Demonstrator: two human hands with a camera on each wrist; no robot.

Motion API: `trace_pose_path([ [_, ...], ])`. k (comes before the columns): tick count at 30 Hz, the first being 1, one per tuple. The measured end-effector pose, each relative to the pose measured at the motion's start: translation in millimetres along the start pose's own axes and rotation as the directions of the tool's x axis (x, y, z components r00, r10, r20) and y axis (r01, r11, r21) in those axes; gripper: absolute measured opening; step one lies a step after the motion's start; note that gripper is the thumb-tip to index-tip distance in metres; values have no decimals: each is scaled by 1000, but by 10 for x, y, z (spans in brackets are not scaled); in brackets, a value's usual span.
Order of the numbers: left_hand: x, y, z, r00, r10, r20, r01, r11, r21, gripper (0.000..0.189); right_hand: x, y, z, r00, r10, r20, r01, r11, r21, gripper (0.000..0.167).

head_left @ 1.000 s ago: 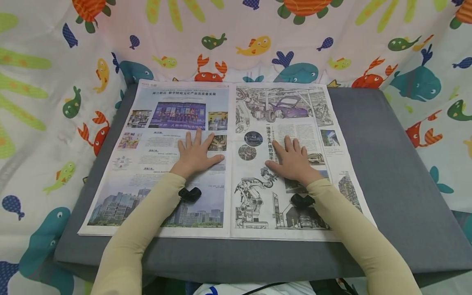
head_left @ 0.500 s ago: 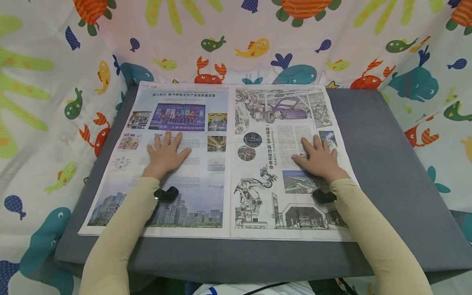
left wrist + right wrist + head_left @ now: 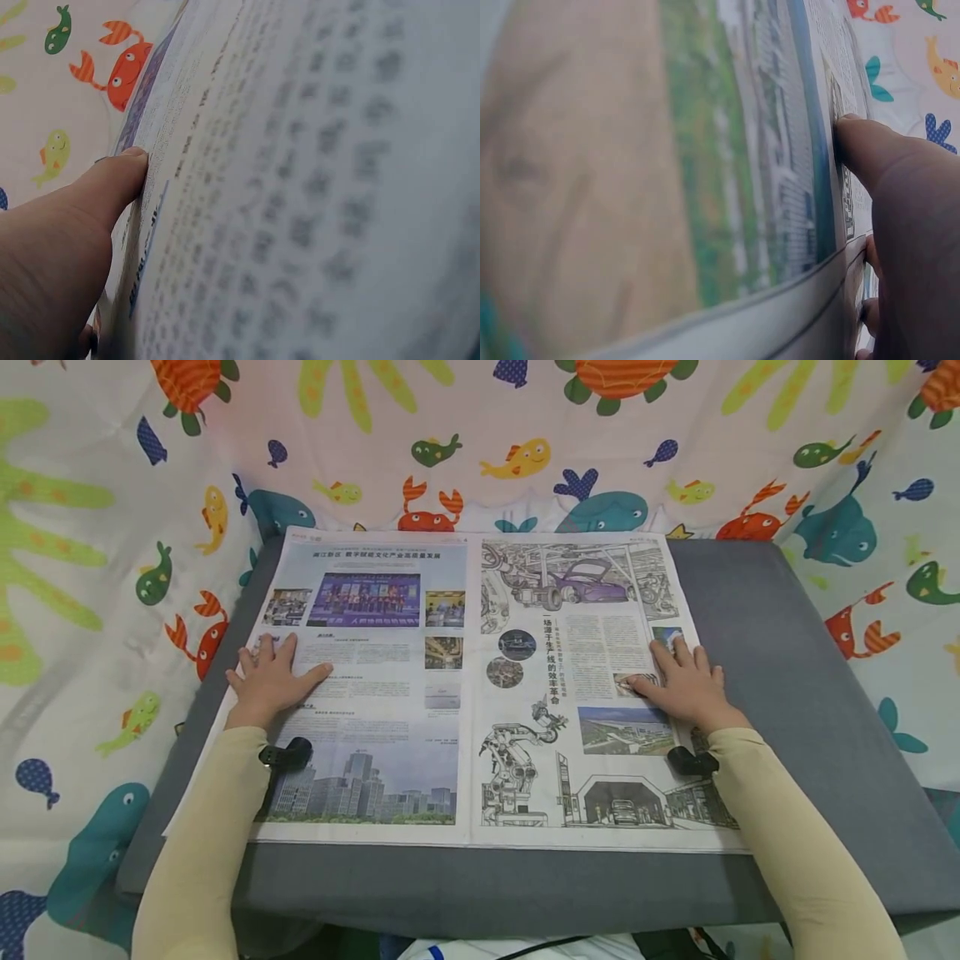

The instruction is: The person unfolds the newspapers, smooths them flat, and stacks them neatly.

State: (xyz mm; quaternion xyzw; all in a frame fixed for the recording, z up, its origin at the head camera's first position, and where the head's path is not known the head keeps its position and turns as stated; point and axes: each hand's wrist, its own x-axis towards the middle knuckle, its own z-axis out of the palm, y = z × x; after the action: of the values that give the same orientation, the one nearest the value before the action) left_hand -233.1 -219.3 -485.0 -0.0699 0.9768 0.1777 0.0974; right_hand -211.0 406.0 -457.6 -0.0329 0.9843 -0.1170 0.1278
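Observation:
An opened newspaper [image 3: 517,785] lies flat, its fold running down the middle. On the left page, near its outer edge, my left hand [image 3: 268,683] rests with fingers spread and thumb pointing inward. My right hand [image 3: 693,685] lies spread near the outer edge of the right page, its thumb beside a small photo. In the left wrist view the thumb [image 3: 112,184] touches printed text, which is blurred up close. The right wrist view has the thumb [image 3: 877,150] against the paper near a colour picture [image 3: 727,150]. Neither hand grips anything.
A grey padded table [image 3: 810,760] carries the newspaper and extends past it on the right. A curtain [image 3: 480,410] printed with sea animals hangs behind and on both sides. A black cable [image 3: 540,947] shows at the bottom edge.
Both hands have slid outward across the pages, away from the fold: the left hand leftward, the right hand rightward. The newspaper stays in place.

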Motion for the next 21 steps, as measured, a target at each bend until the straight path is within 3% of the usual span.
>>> trace_pose_path([
  [21,19,27,-4,1000,20,-11,-19,1000,13,106,18,-6,6,1000,13,14,-13,1000,7,95],
])
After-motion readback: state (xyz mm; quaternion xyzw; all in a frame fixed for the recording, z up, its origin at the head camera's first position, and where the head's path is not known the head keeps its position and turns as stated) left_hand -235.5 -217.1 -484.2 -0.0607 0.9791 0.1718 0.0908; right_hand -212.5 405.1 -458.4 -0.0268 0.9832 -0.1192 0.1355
